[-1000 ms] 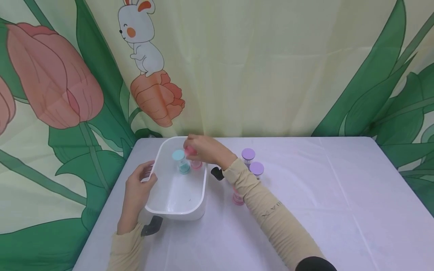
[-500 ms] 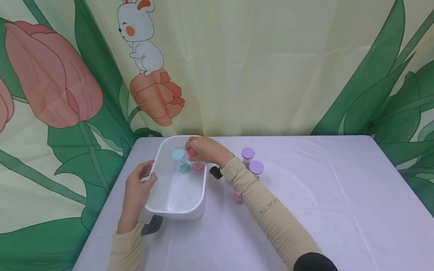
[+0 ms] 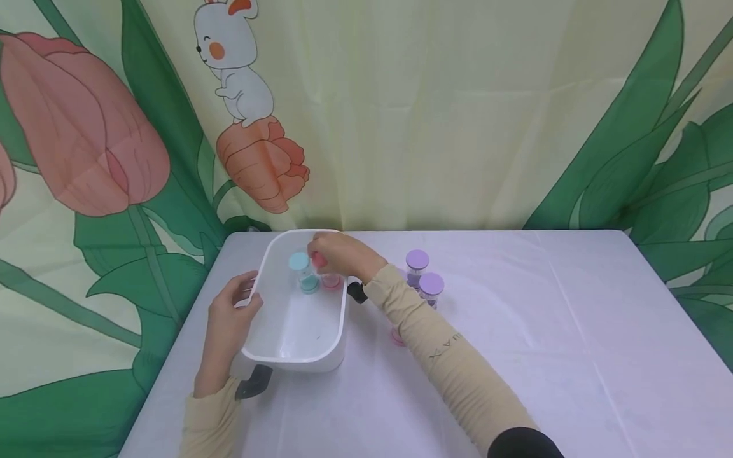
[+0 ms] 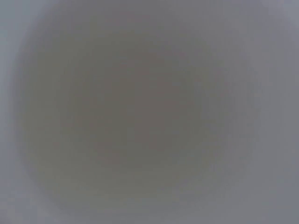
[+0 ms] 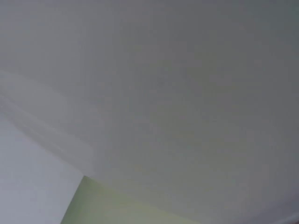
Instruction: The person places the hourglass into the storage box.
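Note:
In the head view, a white plastic bin (image 3: 292, 364) stands on the left part of the table. My left hand (image 3: 226, 318) touches the outside of its left wall, thumb and fingers spread apart. Inside, near the back, a sand timer with light blue caps (image 3: 303, 275) stands upright. Right beside it my right hand (image 3: 346, 256) pinches the top of a pink sand timer (image 3: 331, 282); its upper part is largely hidden by the fingers. The left wrist view is only a grey blur. Grey-white surface fills most of the right wrist view, and neither hand shows there.
Two sand timers with purple caps, one purple timer (image 3: 417, 261) behind another purple timer (image 3: 432, 285), stand right of the bin. Another pink timer (image 3: 398, 337) is mostly covered by the right sleeve. A patterned curtain (image 3: 446, 127) hangs behind the white-covered table (image 3: 515, 356).
Within the bin, the pink sand timer shifted slightly right, away from the blue one, with my right hand. The right forearm moved a little left and hides more of the other pink timer.

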{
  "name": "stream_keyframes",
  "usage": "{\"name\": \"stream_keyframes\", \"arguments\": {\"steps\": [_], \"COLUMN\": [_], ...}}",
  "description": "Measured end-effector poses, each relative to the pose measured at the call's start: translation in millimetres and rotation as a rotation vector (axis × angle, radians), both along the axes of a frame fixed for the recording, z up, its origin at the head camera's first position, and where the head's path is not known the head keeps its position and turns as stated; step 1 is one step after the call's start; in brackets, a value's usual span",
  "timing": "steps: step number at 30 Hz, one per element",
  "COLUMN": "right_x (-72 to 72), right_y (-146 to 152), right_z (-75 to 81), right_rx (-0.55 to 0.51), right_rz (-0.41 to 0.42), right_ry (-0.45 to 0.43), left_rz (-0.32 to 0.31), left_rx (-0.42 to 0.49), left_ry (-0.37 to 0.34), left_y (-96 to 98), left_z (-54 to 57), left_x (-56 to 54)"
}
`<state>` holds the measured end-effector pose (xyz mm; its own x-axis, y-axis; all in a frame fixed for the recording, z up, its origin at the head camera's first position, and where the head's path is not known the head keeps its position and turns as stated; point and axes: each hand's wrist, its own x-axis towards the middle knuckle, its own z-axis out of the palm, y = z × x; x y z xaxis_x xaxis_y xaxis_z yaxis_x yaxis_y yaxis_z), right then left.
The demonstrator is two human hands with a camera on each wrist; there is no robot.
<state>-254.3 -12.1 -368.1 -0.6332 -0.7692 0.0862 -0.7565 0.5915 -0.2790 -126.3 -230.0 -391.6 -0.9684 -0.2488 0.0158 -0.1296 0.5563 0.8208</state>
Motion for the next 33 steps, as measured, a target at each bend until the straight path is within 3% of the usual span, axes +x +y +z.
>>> {"name": "stream_keyframes", "arguments": {"steps": [21, 33], "right_x": [6.4, 16.1], "right_y": [4, 11], "right_z": [5.1, 20.3], "right_rx": [0.020, -0.032], "right_rz": [-0.022, 0.003], "right_ry": [0.024, 0.054], "left_rz": [-0.004, -0.010], "left_rx": [-0.016, -0.012], "left_ry": [0.020, 0.026], "left_y": [0.8, -0.9], "left_z": [-0.4, -2.0], "left_x": [0.5, -0.7]}}
